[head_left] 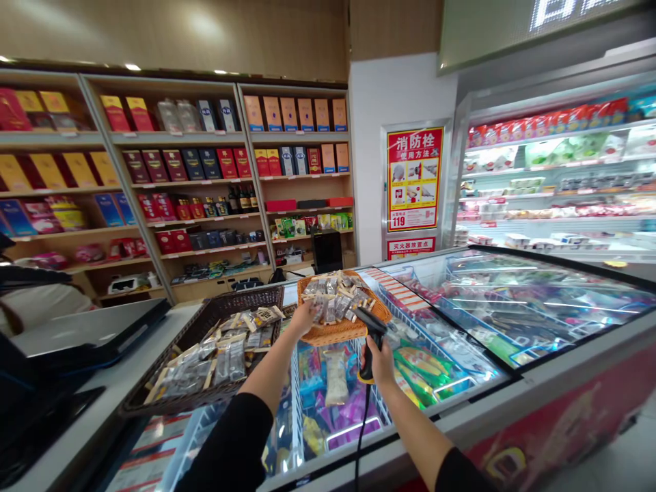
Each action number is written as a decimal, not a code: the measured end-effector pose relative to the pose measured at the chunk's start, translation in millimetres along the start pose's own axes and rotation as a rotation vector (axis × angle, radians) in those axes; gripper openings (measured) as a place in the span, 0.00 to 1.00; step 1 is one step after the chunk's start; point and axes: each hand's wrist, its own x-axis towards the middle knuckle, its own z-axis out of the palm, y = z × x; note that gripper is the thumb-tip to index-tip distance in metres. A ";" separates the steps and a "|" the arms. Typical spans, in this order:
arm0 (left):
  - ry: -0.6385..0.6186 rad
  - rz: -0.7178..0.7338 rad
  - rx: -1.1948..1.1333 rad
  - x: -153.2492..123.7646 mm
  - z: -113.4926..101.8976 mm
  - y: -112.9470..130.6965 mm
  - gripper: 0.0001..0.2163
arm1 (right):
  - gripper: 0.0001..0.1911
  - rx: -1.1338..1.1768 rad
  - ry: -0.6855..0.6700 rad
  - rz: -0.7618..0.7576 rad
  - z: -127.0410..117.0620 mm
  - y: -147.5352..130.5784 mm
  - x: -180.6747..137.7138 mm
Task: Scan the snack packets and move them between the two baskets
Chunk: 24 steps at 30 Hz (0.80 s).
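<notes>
My left hand [303, 317] reaches into the round orange wicker basket [328, 333], its fingers closed on one of several small clear snack packets [335, 297] piled there. My right hand [380, 361] grips a black barcode scanner [370, 329] with a yellow base, its head pointed toward the basket. The scanner's black cable [361, 430] hangs down toward me. Both arms wear black sleeves. The basket rests on the glass lid of a chest freezer [461, 321].
A dark rectangular wicker basket [256, 301] with more packets sits left of the orange one. A grey counter [76, 342] with a dark screen lies at left. Wooden shelves [205, 184] of boxed goods line the back wall. An open refrigerated case [553, 184] stands at right.
</notes>
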 end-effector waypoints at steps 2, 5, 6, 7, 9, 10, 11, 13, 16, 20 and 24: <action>0.032 -0.091 -0.228 -11.0 -22.0 -5.0 0.11 | 0.21 -0.014 -0.006 -0.014 4.2 -0.5 -3.8; -0.009 -0.214 -0.582 -33.7 -51.2 -20.1 0.14 | 0.20 -0.046 -0.063 -0.027 20.6 -2.1 -12.3; -0.023 -0.231 -0.633 -41.4 -58.0 -26.5 0.14 | 0.19 -0.058 -0.100 -0.028 28.7 -2.5 -16.2; -0.025 -0.232 -0.649 -48.3 -62.8 -33.1 0.15 | 0.19 -0.066 -0.140 -0.030 37.5 -2.3 -20.7; 0.008 -0.180 -0.623 -59.1 -66.8 -45.8 0.16 | 0.18 -0.066 -0.210 -0.041 55.8 0.1 -31.5; 0.034 -0.135 -0.603 -62.6 -66.4 -51.2 0.15 | 0.18 -0.063 -0.236 -0.051 64.3 2.6 -37.7; 0.056 -0.084 -0.577 -64.8 -64.6 -55.7 0.15 | 0.18 -0.061 -0.256 -0.063 71.8 5.9 -44.0; 0.080 0.004 -0.500 -66.4 -59.0 -61.4 0.13 | 0.18 -0.072 -0.278 -0.084 82.6 13.3 -56.1; 0.068 0.059 -0.369 -65.3 -50.6 -63.2 0.12 | 0.17 -0.098 -0.299 -0.104 88.1 21.0 -68.7; 0.071 0.046 -0.258 -64.8 -48.1 -60.3 0.11 | 0.16 -0.099 -0.300 -0.116 84.7 20.4 -72.9; 0.089 0.033 -0.137 -68.0 -53.4 -55.8 0.11 | 0.16 -0.091 -0.305 -0.110 82.5 19.4 -72.5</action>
